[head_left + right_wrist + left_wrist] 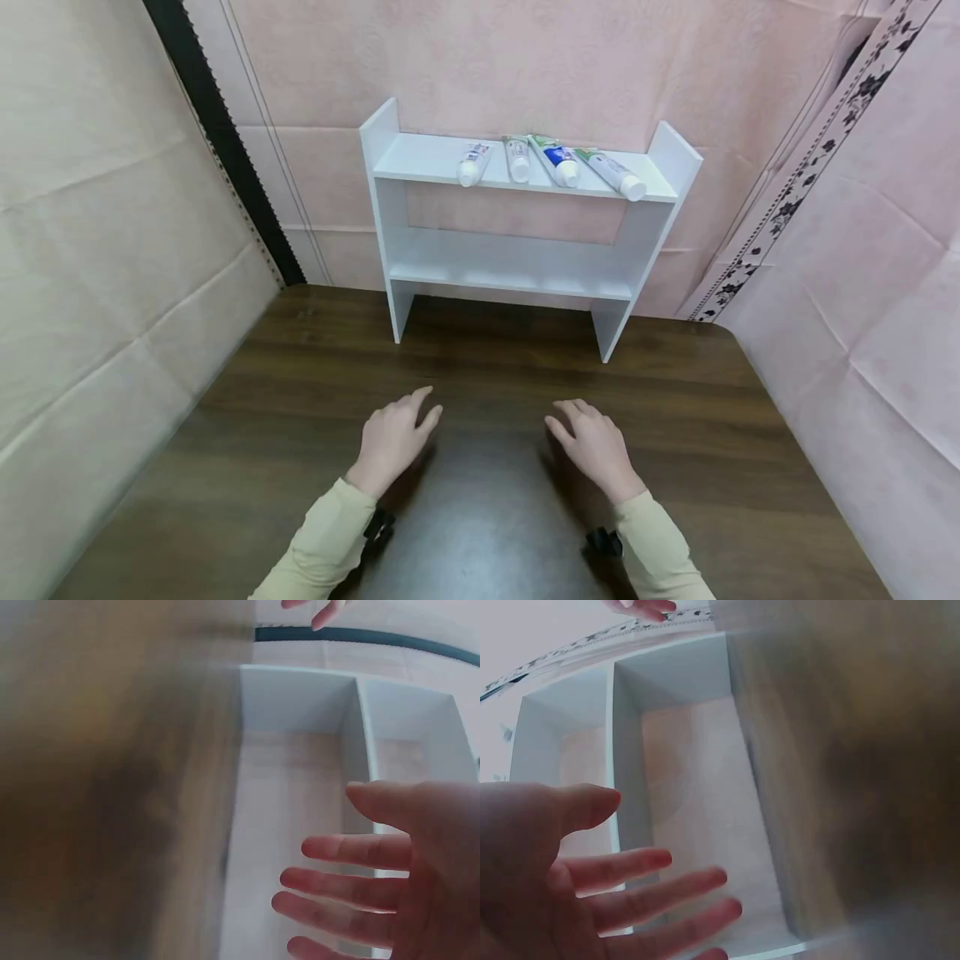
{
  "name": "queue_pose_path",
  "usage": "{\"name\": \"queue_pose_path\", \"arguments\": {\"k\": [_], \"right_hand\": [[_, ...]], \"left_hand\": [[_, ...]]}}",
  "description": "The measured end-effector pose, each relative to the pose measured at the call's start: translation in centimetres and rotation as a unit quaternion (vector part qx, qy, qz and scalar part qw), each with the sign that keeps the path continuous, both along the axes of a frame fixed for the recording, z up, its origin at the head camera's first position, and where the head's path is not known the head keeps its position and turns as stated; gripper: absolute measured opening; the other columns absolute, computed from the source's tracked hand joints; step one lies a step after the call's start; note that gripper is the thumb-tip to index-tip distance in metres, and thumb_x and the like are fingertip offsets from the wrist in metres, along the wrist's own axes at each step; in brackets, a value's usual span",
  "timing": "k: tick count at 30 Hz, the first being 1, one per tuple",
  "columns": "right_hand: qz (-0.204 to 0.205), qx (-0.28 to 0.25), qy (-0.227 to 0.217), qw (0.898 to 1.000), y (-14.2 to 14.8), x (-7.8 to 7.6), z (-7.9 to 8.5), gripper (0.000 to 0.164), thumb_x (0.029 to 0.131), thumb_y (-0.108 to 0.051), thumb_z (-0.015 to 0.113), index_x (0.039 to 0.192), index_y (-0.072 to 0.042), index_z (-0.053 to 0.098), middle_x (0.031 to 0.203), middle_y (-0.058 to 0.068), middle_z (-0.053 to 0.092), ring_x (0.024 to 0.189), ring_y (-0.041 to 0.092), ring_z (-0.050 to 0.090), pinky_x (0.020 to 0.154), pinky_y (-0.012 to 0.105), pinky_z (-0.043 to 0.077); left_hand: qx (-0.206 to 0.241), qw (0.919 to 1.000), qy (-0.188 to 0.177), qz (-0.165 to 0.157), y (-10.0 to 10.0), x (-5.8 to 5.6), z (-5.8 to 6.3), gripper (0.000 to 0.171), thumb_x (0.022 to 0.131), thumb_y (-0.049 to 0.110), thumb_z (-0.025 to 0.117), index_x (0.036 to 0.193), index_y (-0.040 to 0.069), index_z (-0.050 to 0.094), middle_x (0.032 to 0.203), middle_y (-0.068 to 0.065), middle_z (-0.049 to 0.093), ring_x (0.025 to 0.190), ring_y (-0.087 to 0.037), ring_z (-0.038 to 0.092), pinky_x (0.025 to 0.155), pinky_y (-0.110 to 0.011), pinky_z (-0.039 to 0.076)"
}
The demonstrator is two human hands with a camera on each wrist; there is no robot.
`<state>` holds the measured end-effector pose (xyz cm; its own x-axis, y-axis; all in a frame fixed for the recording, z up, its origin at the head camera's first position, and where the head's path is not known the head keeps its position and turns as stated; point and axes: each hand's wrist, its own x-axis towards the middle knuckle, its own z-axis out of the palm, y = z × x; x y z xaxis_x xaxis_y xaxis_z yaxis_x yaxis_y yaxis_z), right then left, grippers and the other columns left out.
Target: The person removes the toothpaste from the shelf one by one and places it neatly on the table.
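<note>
While four tubes point(557, 158) lie on the top board of the white shelf point(517, 257), both hands are stretched out in front of it, low over the table. The tubes lie side by side with their white caps toward the person, at the front edge of the board. The third tube from the left has a big patch of blue and some green on it. The shelf stands upright at the back of the table, and it has a lower board too.

The left hand point(392, 439) is near the shelf's left leg, but apart from it. Its fingers point forward and a little inward, with gaps between them, and its thumb sticks out to the side. It is wide open and has hold of nothing. The right hand point(595, 446) is near the right leg, also apart. Its fingers are loose and spread, its thumb points inward, and it has hold of nothing. The tubes are up high, well apart from both hands.

Pale yellow sleeves point(330, 533) cover the arms, with something black point(378, 525) under each wrist. The table point(480, 383) is dark brown, and pink cloth point(517, 67) hangs behind the shelf.
</note>
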<state>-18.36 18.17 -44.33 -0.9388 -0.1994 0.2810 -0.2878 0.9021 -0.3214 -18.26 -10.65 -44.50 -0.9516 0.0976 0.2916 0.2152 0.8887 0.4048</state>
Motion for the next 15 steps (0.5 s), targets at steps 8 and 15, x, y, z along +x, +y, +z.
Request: {"name": "queue_pose_path", "arguments": {"k": [8, 15], "right_hand": [[0.059, 0.001, 0.066, 0.996, -2.9, -2.4, 4.7, 0.016, 0.093, -0.025, 0.064, 0.099, -0.013, 0.073, 0.094, 0.005, 0.072, 0.074, 0.023, 0.067, 0.064, 0.04, 0.053], [0.121, 0.07, 0.089, 0.986, -5.4, -4.0, 9.4, 0.021, 0.094, -0.025, 0.063, 0.104, -0.01, 0.072, 0.104, 0.007, 0.071, 0.089, 0.023, 0.068, 0.071, 0.038, 0.054]], "left_hand": [[0.035, 0.9988, 0.034, -0.001, -1.1, -3.4, 4.2, 0.021, 0.096, 0.026, 0.058, 0.103, 0.012, 0.072, 0.072, -0.005, 0.069, 0.051, -0.015, 0.049, 0.045, -0.03, 0.04], [0.095, 0.9946, 0.036, -0.022, -2.9, -7.4, 8.4, 0.027, 0.098, 0.026, 0.051, 0.112, 0.01, 0.068, 0.096, -0.008, 0.072, 0.07, -0.02, 0.06, 0.064, -0.036, 0.049]]}}
